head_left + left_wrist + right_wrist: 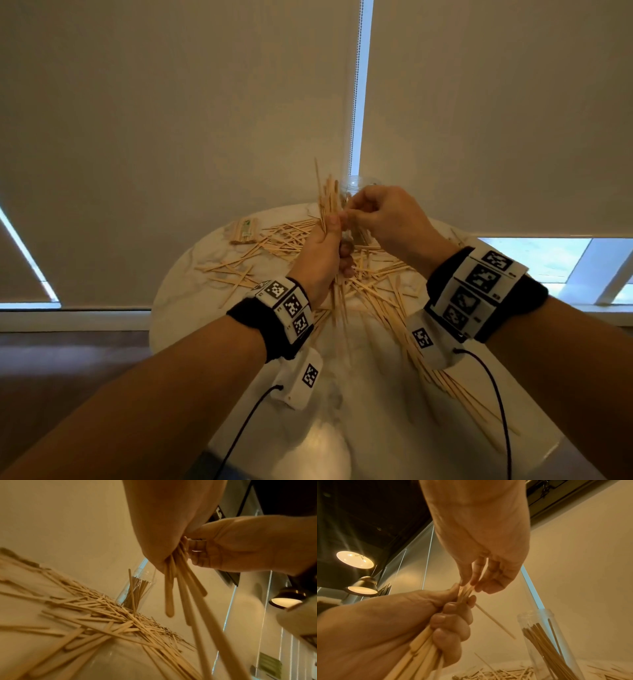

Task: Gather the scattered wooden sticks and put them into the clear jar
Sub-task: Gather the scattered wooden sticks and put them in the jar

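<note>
My left hand (334, 238) holds an upright bundle of wooden sticks (328, 197) above the middle of the table, fingers curled round it (452, 616). My right hand (348, 215) pinches the upper part of that bundle with thumb and fingertips (469, 584). The lower ends of the bundle (181, 592) fan out below the left fist. The clear jar (358, 183) stands just behind the hands, upright, with several sticks inside (544, 639). Many loose sticks (281, 238) lie scattered over the table.
The round marble table (178, 301) carries a wrapped packet of sticks (245, 231) at the far left. A long spread of sticks (442, 373) runs toward the near right edge. Window blinds hang close behind the table.
</note>
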Action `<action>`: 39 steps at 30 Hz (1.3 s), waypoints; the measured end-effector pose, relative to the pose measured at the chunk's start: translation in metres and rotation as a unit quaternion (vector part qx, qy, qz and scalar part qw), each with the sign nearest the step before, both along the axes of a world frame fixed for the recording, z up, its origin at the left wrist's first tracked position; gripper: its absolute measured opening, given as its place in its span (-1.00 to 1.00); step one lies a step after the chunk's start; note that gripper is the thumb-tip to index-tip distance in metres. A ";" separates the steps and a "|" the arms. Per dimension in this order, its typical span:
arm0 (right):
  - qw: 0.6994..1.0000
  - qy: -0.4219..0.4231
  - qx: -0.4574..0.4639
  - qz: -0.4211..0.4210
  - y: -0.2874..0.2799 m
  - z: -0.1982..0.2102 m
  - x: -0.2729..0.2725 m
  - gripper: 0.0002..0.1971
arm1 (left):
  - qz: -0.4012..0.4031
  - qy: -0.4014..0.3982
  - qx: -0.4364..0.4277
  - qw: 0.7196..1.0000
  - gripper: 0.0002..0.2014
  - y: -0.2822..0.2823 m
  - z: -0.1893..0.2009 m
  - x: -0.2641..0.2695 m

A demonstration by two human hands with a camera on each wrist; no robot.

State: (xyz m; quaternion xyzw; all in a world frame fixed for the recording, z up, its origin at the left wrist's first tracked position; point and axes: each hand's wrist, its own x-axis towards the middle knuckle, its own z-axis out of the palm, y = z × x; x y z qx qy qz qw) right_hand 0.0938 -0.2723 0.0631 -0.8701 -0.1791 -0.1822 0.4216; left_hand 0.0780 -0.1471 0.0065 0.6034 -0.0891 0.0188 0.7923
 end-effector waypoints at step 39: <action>0.994 0.099 -0.031 0.044 -0.006 -0.017 -0.027 -0.76 | 0.128 -0.052 0.045 0.989 -0.63 0.017 0.006 0.010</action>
